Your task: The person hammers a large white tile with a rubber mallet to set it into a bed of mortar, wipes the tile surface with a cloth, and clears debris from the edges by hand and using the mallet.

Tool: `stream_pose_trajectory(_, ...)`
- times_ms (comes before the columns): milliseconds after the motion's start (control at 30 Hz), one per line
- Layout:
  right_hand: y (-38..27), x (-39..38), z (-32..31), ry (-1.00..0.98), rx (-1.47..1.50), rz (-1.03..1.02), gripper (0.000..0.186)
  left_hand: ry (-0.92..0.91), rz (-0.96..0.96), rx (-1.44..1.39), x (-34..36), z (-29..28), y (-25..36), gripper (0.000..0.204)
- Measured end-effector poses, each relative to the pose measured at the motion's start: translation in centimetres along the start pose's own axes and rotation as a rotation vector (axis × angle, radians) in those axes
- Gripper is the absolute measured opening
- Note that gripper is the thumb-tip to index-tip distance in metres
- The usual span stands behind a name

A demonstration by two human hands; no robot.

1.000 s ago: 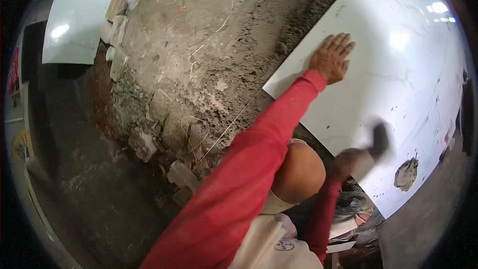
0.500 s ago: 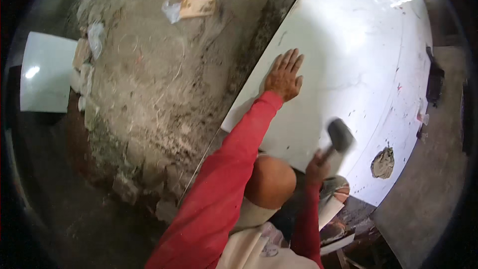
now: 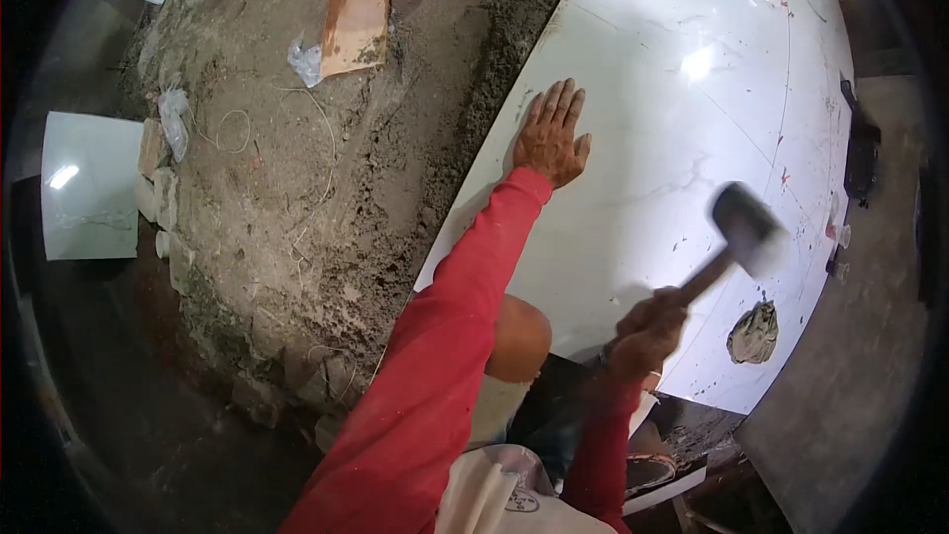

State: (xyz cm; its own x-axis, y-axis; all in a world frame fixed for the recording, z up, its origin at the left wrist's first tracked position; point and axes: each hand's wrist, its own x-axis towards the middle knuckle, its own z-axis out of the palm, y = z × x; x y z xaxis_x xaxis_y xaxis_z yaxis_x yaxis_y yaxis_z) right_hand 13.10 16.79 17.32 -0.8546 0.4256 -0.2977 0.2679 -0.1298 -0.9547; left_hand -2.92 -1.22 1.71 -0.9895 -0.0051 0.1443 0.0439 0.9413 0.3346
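Left hand (image 3: 552, 143) flat on a glossy white slab (image 3: 633, 227), thumb spread wide — right hand (image 3: 647, 329) clamped round a mallet (image 3: 739, 222) by its handle, dark head over the slab, near a grey lump (image 3: 754, 333).

We see small dark oval print (image 3: 521, 501) on front of pale shirt (image 3: 476, 494), set in from shirt's visible edges; lettering there too small for us to read.
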Motion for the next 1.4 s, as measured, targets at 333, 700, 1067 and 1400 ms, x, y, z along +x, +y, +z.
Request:
stream_pose_trajectory(333, -0.9, 5.8, 1.5, -0.068, -0.359, -0.059, 0.048, 0.008, 0.039, 0.003, 6.4, 0.2, -1.2, 0.071)
stream_pose_trajectory(700, 2.3, 7.7, -0.6, -0.031, -0.245, -0.285, 0.026, 0.036, 0.083, -0.035, 8.7, 0.4, 0.1, 0.073)
stream_pose_trajectory(1067, 7.6, 10.2, -2.1, -0.05, -0.736, -0.589, 0.032, 0.071, 0.073, -0.054, 13.7, 1.3, 0.3, 0.073)
stream_pose_trajectory(1400, 13.0, 11.3, -5.9, -0.011, -1.238, -0.762, 0.037, 0.089, 0.094, -0.053, 14.4, 2.1, 0.7, 0.075)
